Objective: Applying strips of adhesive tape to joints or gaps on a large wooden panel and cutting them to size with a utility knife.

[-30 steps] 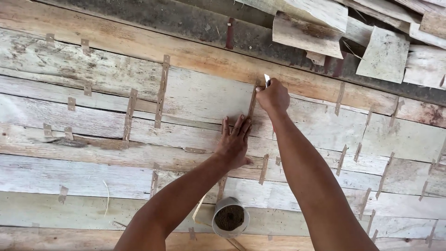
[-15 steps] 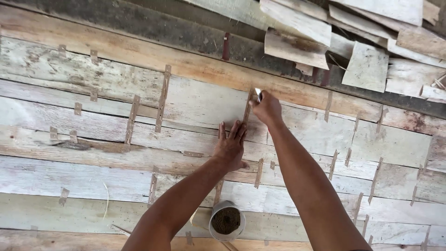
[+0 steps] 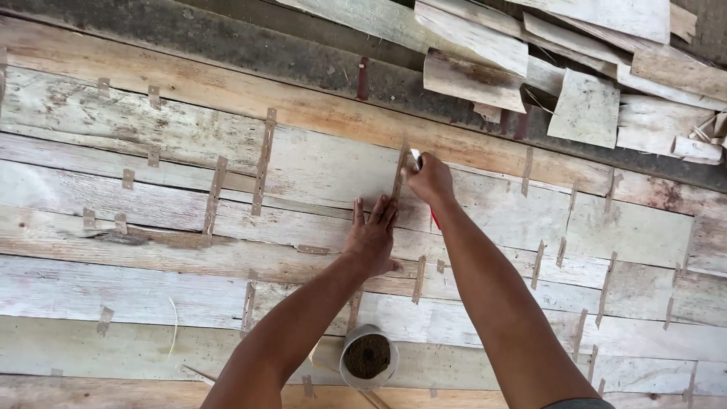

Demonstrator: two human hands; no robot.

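Pale thin wood veneer sheets (image 3: 318,170) lie flat side by side, joined with short brown tape strips. My left hand (image 3: 372,236) presses flat on a sheet, fingers spread, just below a long tape strip (image 3: 399,173) over a seam. My right hand (image 3: 430,180) is closed around a small tool with a white tip (image 3: 416,157) and a red handle, its tip at the top of that tape strip.
A roll of brown tape (image 3: 368,357) lies on the sheets near my arms at the bottom. Loose veneer pieces (image 3: 583,106) are piled at the top right. A dark bare band (image 3: 227,45) runs along the top.
The view has shifted slightly. My right hand has moved a little down along the tape strip with the tool, while my left hand stays pressed flat on the sheet.
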